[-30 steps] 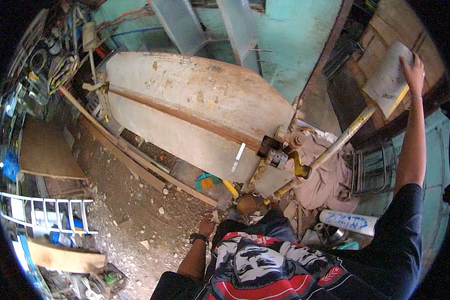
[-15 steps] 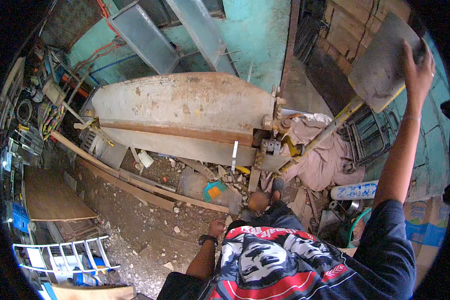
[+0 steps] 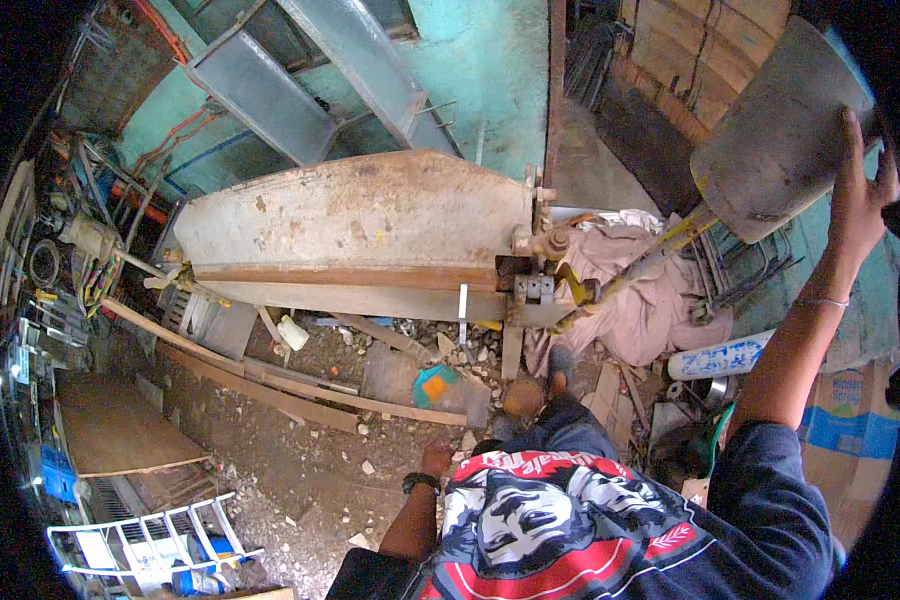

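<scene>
Standing before a long, rust-stained metal machine [image 3: 350, 220].
Touching, at upper right, a grey cylindrical block [image 3: 770, 140] at the end of a worn yellow pole [image 3: 655, 255], with the right hand [image 3: 855, 200] laid at the block's outer edge; impossible to tell clamped grip from resting one. Carrying the left hand [image 3: 437, 458] low, with a grip too small to judge.
</scene>
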`<action>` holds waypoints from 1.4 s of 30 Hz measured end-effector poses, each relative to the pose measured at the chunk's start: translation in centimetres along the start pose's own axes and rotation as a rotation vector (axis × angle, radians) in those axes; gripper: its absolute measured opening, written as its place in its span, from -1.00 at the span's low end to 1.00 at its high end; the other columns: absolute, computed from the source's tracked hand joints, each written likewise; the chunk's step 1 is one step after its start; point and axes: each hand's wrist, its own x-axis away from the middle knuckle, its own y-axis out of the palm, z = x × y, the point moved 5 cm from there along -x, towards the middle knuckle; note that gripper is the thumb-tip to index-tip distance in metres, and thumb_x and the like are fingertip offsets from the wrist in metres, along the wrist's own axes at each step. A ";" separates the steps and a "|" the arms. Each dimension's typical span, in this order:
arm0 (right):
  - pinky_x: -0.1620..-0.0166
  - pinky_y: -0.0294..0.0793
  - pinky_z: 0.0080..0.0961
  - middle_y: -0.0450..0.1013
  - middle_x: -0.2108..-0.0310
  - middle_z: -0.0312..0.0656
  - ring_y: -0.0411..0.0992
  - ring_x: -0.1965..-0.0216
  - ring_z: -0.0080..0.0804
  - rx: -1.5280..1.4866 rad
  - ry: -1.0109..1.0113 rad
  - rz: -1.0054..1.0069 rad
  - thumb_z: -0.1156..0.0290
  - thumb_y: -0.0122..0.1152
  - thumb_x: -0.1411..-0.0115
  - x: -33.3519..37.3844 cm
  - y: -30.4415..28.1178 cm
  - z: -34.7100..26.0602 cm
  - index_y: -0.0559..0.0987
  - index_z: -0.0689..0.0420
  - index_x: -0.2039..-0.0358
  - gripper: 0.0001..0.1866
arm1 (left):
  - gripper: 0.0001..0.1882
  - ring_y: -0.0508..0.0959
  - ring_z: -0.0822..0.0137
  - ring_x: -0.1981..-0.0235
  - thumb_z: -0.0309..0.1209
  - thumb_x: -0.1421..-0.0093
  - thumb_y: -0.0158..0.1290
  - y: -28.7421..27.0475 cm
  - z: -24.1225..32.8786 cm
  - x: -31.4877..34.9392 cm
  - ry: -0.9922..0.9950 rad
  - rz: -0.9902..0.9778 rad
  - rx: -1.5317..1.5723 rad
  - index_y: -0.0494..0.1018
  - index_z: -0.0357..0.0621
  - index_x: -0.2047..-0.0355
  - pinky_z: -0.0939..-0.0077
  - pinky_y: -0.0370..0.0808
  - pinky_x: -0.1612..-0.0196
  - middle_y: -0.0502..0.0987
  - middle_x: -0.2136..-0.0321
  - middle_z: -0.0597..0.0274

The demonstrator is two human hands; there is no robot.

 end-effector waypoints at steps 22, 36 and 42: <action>0.18 0.43 -0.34 0.45 0.33 -0.06 0.43 0.29 -0.12 -0.444 0.563 -0.797 0.62 0.01 -0.21 43.9 9.1 -13.0 0.50 0.19 0.08 -0.74 | -0.62 0.53 0.26 0.17 -0.46 -0.15 0.09 -14.1 35.8 -6.1 0.353 0.356 0.264 0.39 -0.27 0.00 0.38 0.46 0.10 0.54 0.23 0.04; 0.24 0.43 -0.41 0.47 0.37 -0.07 0.47 0.35 -0.22 -0.373 0.502 -0.919 0.64 -0.01 -0.20 40.8 12.7 -12.5 0.54 0.21 0.10 -0.72 | -0.60 0.54 0.02 0.24 -0.38 -0.16 0.13 -10.9 37.1 -12.0 0.302 0.314 0.116 0.37 -0.24 0.01 0.21 0.45 0.19 0.53 0.26 -0.06; 0.08 0.44 -0.30 0.50 0.16 0.10 0.49 0.18 -0.05 -0.370 0.576 -0.941 0.56 0.09 -0.16 40.6 27.4 -8.5 0.49 0.25 0.06 -0.70 | -0.68 0.53 -0.05 0.21 -0.39 -0.16 0.11 -10.6 35.6 -14.3 0.270 0.310 0.195 0.40 -0.28 0.11 0.19 0.43 0.11 0.53 0.25 -0.08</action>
